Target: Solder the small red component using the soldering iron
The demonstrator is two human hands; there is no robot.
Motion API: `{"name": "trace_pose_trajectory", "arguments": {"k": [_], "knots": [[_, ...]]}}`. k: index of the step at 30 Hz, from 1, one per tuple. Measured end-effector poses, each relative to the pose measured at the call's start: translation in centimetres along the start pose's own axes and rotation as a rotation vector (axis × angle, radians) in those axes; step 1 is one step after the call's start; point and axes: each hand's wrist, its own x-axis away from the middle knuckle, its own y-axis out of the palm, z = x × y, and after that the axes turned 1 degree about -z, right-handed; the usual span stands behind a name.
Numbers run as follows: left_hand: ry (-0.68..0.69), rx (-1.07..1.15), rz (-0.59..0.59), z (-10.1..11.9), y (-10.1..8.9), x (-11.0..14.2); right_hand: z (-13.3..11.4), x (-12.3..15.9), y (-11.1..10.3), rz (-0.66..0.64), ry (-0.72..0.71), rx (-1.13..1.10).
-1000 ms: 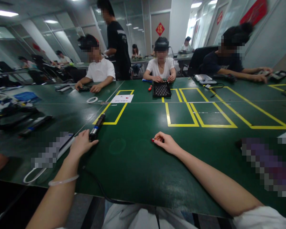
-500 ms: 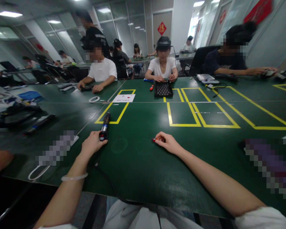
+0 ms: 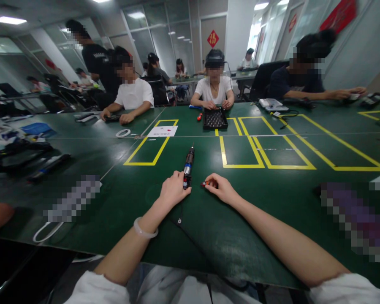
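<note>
Green table, seen from the near side, with a cylindrical tool at mid-table, left of centre of the gap between two groups of yellow tape outlines. The left hand holds the tool by its near end, the fingers closed about the casing and the thumb at its near right side. The right hand, just to the right and apart from the tool, has thumb and fingers pinched together on a small red piece, which projects leftward; its kind is too small to tell.

Possible faults (judgement): the red piece, held at the fingertips, could slip and roll if the pinch loosened. The tool, gripped only near its rear, could swing sideways if its far end were knocked. The dark cable, lying between the forearms and running toward the near edge, could snag on the left wrist or drag at the tool if drawn tight; its join to the tool is not clear.

Orientation: the long axis of the tool runs from near to far, leaning slightly right at the far end. Its thin tip points away from the wearer, toward the far side, passing left of the black tray. Any upward or downward tilt cannot be told.
</note>
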Motion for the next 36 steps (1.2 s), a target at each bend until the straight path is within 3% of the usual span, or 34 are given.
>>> {"name": "trace_pose_trajectory", "arguments": {"k": [4,8,18,36], "knots": [[0.092,0.072,0.018,3.0,0.4,-0.1,0.3,0.0,0.0,0.032,-0.029,0.019],[0.131,0.049,0.045,4.2,0.7,0.1,0.5,0.0,0.0,0.025,-0.075,0.100],[0.136,-0.063,0.062,4.5,1.2,0.5,0.6,-0.2,0.3,-0.006,-0.106,0.226],[0.128,-0.040,0.068,4.5,1.3,0.7,0.6,-0.1,0.2,-0.011,-0.154,0.309]]}}
